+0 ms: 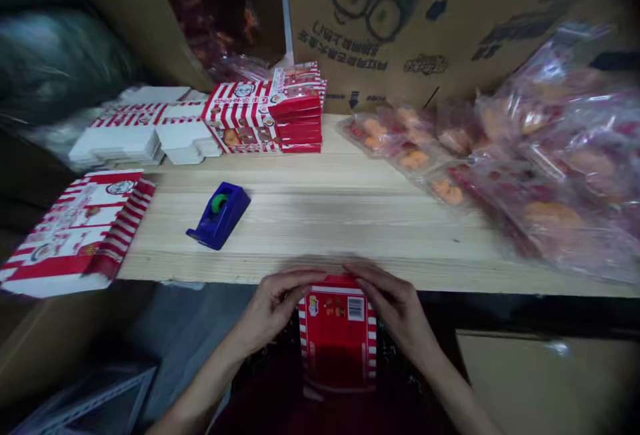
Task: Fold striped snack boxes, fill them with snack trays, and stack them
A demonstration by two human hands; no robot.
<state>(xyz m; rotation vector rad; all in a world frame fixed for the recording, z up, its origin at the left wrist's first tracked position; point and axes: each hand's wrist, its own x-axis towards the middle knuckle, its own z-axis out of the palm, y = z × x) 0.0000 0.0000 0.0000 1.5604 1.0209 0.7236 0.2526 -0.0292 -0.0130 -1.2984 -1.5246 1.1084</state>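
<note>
**Two hands grasping a red carton at the bench's near edge**

Printed cardboard box (450, 22) stands along the far edge of the wooden bench (340, 222). Clear-wrapped snack packets (550, 175) are heaped over the right end. Folded striped cartons (270, 118) are stacked at the far edge, left of middle, with white flat blanks (135, 135) beside them toward the far-left corner. One flat striped carton (75, 232) overhangs the left edge, with a blue tape dispenser (219, 215) near it. Red carton (337, 338) is held just below the middle of the near edge. Left hand (275, 308) and right hand (395, 308) close their fingers on its upper corners.
</note>
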